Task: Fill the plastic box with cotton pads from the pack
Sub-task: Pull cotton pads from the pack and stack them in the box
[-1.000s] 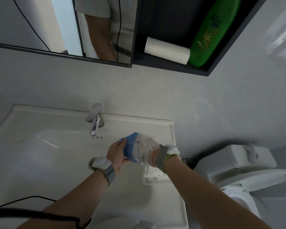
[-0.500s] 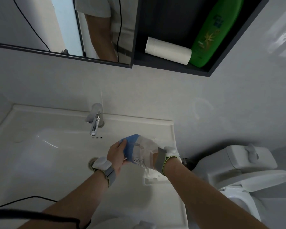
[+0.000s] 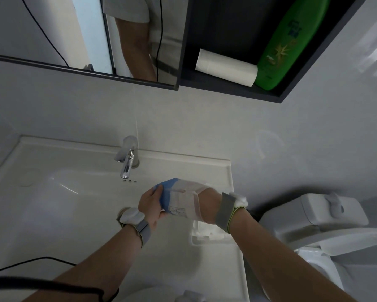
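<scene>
A: What does the pack [image 3: 181,200] look like?

B: It is a soft bag. One end is blue and the rest is see-through and whitish, with a small label low down.

A: Where is it?

B: Up in the air over the right part of the sink [image 3: 52,192], above the plastic box [image 3: 207,235].

A: Who holds it?

B: The left hand [image 3: 150,204] pinches the blue end, with the thumb under it and the fingers curled on top. The right hand [image 3: 209,204] is pushed inside the see-through end. I cannot tell what its fingers are doing in there.

A: Which way does it lie?

B: Its long side goes left to right. The blue end is on the left, and the end with the hand in it is on the right.

A: And the box?

B: It is white and sits on the flat sink edge, near the right rim. The right arm hides part of it. The tap [image 3: 127,159] is behind the pack, well apart. The toilet [image 3: 327,223] is to the right of the sink.
</scene>
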Demonstrator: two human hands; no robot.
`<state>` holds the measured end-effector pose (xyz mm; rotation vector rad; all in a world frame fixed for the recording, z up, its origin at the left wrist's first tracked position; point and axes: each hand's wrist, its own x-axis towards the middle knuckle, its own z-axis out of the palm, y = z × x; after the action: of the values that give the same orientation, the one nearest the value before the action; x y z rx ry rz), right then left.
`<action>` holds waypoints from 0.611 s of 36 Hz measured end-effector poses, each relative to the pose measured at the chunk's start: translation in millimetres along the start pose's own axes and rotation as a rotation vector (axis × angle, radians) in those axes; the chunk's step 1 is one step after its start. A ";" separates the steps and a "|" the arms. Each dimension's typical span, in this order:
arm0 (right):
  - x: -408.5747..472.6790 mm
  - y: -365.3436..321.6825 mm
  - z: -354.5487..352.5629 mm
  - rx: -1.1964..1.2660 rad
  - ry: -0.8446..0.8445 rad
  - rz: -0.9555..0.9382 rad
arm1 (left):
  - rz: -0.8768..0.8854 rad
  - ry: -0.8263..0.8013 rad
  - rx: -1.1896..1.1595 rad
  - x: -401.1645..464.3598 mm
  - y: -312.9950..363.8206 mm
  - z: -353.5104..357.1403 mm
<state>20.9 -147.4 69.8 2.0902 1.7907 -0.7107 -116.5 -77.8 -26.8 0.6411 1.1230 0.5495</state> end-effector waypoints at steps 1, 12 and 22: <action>-2.0 0.2 -1.7 0.014 0.000 -0.005 | 0.000 -0.001 -0.006 0.0 0.6 -0.2; -24.1 33.4 -5.3 0.283 0.409 -0.100 | 0.016 0.020 -0.056 11.8 1.3 -15.9; -30.8 74.8 7.8 0.467 0.453 0.126 | 0.029 0.076 -0.064 27.6 -2.7 -27.2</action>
<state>89.7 -190.6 73.2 2.8365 1.8123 -0.7148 -132.5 -55.4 -54.3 0.5853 1.1643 0.6366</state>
